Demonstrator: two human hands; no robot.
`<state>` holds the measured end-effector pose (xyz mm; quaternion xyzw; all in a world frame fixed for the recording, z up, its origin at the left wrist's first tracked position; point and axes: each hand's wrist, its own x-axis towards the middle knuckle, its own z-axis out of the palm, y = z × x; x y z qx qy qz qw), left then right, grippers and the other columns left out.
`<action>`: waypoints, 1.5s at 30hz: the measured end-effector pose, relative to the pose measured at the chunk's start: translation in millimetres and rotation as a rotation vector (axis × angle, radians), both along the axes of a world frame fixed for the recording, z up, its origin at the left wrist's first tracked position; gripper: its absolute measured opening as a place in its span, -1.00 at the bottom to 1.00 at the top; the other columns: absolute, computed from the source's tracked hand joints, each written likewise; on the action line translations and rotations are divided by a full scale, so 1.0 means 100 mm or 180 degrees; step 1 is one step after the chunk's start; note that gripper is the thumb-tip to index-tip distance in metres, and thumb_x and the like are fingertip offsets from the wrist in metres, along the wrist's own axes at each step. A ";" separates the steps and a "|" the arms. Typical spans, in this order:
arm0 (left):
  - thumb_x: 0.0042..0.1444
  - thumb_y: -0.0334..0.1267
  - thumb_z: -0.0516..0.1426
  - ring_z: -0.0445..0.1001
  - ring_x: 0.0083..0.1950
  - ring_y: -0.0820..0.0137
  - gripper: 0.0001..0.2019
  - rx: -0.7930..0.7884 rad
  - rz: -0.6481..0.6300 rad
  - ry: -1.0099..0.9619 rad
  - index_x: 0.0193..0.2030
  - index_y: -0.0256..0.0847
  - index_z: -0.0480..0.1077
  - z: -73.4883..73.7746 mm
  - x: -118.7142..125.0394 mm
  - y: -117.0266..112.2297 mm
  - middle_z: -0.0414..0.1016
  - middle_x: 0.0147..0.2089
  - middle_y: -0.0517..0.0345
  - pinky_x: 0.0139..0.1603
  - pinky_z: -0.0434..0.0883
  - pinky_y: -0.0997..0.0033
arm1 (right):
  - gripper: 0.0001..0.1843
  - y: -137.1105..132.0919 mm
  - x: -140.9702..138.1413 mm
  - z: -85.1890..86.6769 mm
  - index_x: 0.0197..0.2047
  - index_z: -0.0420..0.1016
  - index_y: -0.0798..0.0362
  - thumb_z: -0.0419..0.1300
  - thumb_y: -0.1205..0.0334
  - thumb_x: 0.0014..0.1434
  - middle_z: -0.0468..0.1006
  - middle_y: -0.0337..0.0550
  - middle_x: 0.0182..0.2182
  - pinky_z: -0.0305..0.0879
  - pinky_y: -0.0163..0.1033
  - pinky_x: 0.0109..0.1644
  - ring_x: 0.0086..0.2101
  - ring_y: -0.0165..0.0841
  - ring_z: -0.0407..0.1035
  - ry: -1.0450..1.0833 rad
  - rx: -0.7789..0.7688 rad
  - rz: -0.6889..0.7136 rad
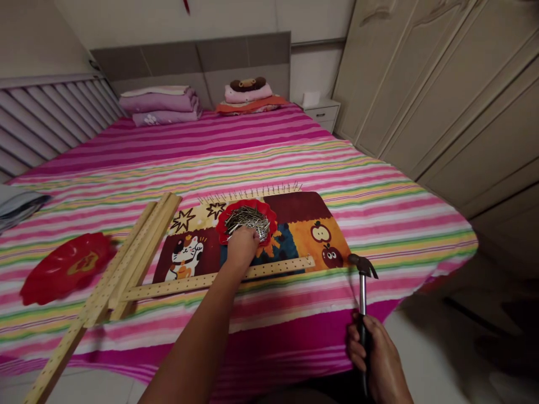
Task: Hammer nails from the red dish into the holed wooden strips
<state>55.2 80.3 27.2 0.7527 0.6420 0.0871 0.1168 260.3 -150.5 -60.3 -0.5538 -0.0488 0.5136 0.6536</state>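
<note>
My left hand point(245, 246) reaches into a red scalloped dish point(273, 217) heaped with nails point(245, 216). Its fingers are curled down at the front of the pile, and their tips are hidden. In my right hand point(381, 350) is a claw hammer point(363, 294), gripped by its black handle with the head up. Beneath my left forearm lies a wooden strip point(286, 267) with small holes, and a nail seems to lie near its right end. Behind the dish, a second strip point(240, 196) carries a row of upright nails. A patterned mat point(295, 207) lies under the dish.
Several wooden strips point(141, 252) are stacked left of the mat, one jutting over the bed's front edge. A second red dish point(63, 269) is farther left. Striped cloth covers the bed point(379, 207). Folded bedding point(164, 106) sits by the headboard; wardrobes point(446, 84) line the right.
</note>
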 end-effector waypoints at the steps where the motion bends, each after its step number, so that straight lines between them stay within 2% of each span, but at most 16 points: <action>1: 0.05 -0.33 0.06 0.45 -0.24 0.31 -0.82 0.0016 -0.0008 -0.0007 -0.37 -0.19 0.50 0.00 0.00 0.01 0.53 -0.26 0.04 -0.27 0.27 0.41 | -0.70 0.00 0.00 0.00 -0.37 0.32 -0.01 0.27 -0.02 -0.02 0.29 -0.35 -0.62 -0.12 -0.49 -0.75 -0.70 -0.57 -0.01 0.0002 -0.0006 0.0000; 6: 0.03 -0.34 0.07 0.42 -0.34 0.39 -0.85 0.0053 0.0176 -0.0631 -0.41 -0.20 0.47 0.02 -0.08 0.01 0.52 -0.37 0.12 -0.30 0.26 0.45 | -0.70 0.01 0.00 0.01 -0.36 0.32 0.00 0.25 -0.03 0.01 0.28 -0.35 -0.62 -0.13 -0.49 -0.74 -0.69 -0.57 -0.01 -0.0002 0.0005 0.0037; 11: -0.04 -0.25 0.13 0.38 -0.41 0.46 -0.90 0.0122 0.0520 -0.2203 -0.44 -0.21 0.43 0.08 -0.13 -0.03 0.47 -0.47 0.24 -0.36 0.28 0.51 | -0.67 0.00 0.00 0.02 -0.34 0.32 0.00 0.26 -0.04 -0.02 0.28 -0.36 -0.63 -0.14 -0.49 -0.75 -0.70 -0.58 -0.02 -0.0011 -0.0016 0.0055; 15: -0.18 -0.17 0.21 0.33 -0.51 0.50 -0.81 -0.0076 0.0799 -0.3557 -0.46 -0.24 0.39 0.09 -0.07 -0.06 0.41 -0.56 0.26 -0.45 0.27 0.51 | -0.65 0.00 0.01 0.01 -0.33 0.33 0.01 0.27 -0.05 -0.04 0.28 -0.37 -0.63 -0.13 -0.49 -0.75 -0.70 -0.57 -0.01 -0.0014 -0.0019 0.0067; 18: -0.26 -0.15 0.25 0.33 -0.52 0.51 -0.75 -0.0198 0.0899 -0.4085 -0.45 -0.26 0.37 0.06 -0.05 -0.05 0.41 -0.56 0.25 -0.46 0.28 0.51 | -0.65 0.01 0.02 0.01 -0.34 0.33 0.01 0.28 -0.05 -0.04 0.28 -0.37 -0.64 -0.13 -0.49 -0.75 -0.71 -0.57 -0.01 -0.0003 -0.0021 0.0077; 21: -0.24 -0.17 0.24 0.30 -0.51 0.53 -0.78 -0.0054 0.0879 -0.3911 -0.45 -0.26 0.41 0.01 -0.11 -0.03 0.39 -0.54 0.27 -0.46 0.27 0.52 | -0.65 0.02 0.02 0.01 -0.36 0.33 0.01 0.29 -0.04 -0.05 0.29 -0.36 -0.64 -0.13 -0.49 -0.75 -0.71 -0.57 -0.01 0.0003 -0.0036 0.0067; 25: -0.23 -0.21 0.24 0.32 -0.45 0.54 -0.83 0.0492 0.0894 -0.3373 -0.47 -0.24 0.46 -0.02 -0.19 -0.01 0.41 -0.45 0.26 -0.40 0.29 0.54 | -0.65 0.02 0.02 0.02 -0.36 0.34 0.02 0.29 -0.05 -0.05 0.29 -0.36 -0.64 -0.14 -0.49 -0.75 -0.71 -0.58 -0.02 -0.0001 -0.0045 0.0077; 27: -0.21 -0.22 0.22 0.34 -0.50 0.54 -0.83 0.0319 0.0988 -0.3607 -0.46 -0.25 0.43 -0.01 -0.18 -0.03 0.41 -0.50 0.27 -0.44 0.30 0.54 | -0.65 0.02 0.02 0.03 -0.36 0.34 0.02 0.28 -0.05 -0.05 0.29 -0.36 -0.64 -0.14 -0.49 -0.75 -0.71 -0.58 -0.02 -0.0022 -0.0036 0.0084; 29: -0.20 -0.23 0.21 0.36 -0.56 0.53 -0.82 -0.0102 0.1080 -0.4027 -0.45 -0.27 0.38 0.00 -0.13 -0.07 0.41 -0.56 0.28 -0.50 0.32 0.52 | -0.66 0.02 0.02 0.03 -0.35 0.34 0.02 0.28 -0.04 -0.05 0.29 -0.36 -0.64 -0.14 -0.50 -0.75 -0.71 -0.58 -0.01 -0.0034 -0.0040 0.0083; 33: -0.28 -0.25 0.25 0.44 -0.53 0.48 -0.78 -0.0503 0.1090 -0.4363 -0.49 -0.28 0.32 0.02 -0.07 -0.23 0.45 -0.57 0.24 -0.47 0.43 0.48 | -0.67 0.02 0.03 0.03 -0.35 0.34 0.02 0.27 -0.03 -0.03 0.29 -0.35 -0.63 -0.14 -0.50 -0.75 -0.71 -0.58 -0.01 -0.0029 -0.0069 0.0101; 37: -0.32 -0.22 0.27 0.50 -0.47 0.43 -0.74 -0.0723 0.1018 -0.4204 -0.50 -0.28 0.31 -0.01 -0.12 -0.44 0.45 -0.59 0.23 -0.43 0.47 0.46 | -0.68 0.02 0.04 0.02 -0.36 0.33 0.01 0.27 -0.03 -0.03 0.28 -0.36 -0.63 -0.15 -0.50 -0.75 -0.71 -0.58 -0.01 0.0026 -0.0086 0.0103; 41: -0.31 -0.20 0.25 0.50 -0.46 0.42 -0.74 -0.0912 0.1054 -0.3934 -0.49 -0.24 0.29 -0.12 -0.25 -0.58 0.45 -0.58 0.25 -0.41 0.46 0.45 | -0.69 0.03 0.05 0.01 -0.36 0.34 0.01 0.28 -0.01 -0.04 0.29 -0.36 -0.63 -0.15 -0.50 -0.75 -0.71 -0.58 -0.01 0.0075 -0.0063 0.0103; 45: -0.22 -0.23 0.17 0.48 -0.45 0.43 -0.84 -0.0727 0.0783 -0.3127 -0.44 -0.19 0.34 -0.19 -0.35 -0.62 0.45 -0.55 0.27 -0.39 0.41 0.47 | -0.69 0.03 0.04 0.02 -0.36 0.34 0.01 0.27 -0.01 -0.03 0.29 -0.36 -0.63 -0.14 -0.50 -0.75 -0.71 -0.58 -0.02 0.0066 -0.0048 0.0124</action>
